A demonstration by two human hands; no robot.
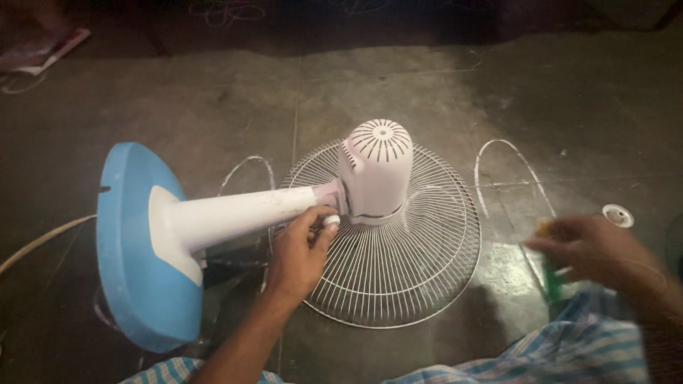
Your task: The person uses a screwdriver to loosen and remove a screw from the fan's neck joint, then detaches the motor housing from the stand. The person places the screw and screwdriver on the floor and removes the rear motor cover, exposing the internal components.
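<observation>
A white table fan lies face down on a concrete floor. Its motor housing (377, 167) sticks up from the round wire grille (420, 284). The white neck (235, 213) runs left to a blue oval base (131, 256) tipped on its edge. My left hand (299, 252) pinches a small white knob (331, 221) at the joint between neck and motor housing. My right hand (594, 249), blurred, grips a green-handled tool (551, 274) low at the right, apart from the fan.
A small white round cap (617, 215) lies on the floor at the right. White wire clips (509, 174) lie beside the grille. A pale cord (39, 242) runs off to the left. Papers (43, 50) lie at the far left corner. My checked blue cloth (569, 348) fills the bottom edge.
</observation>
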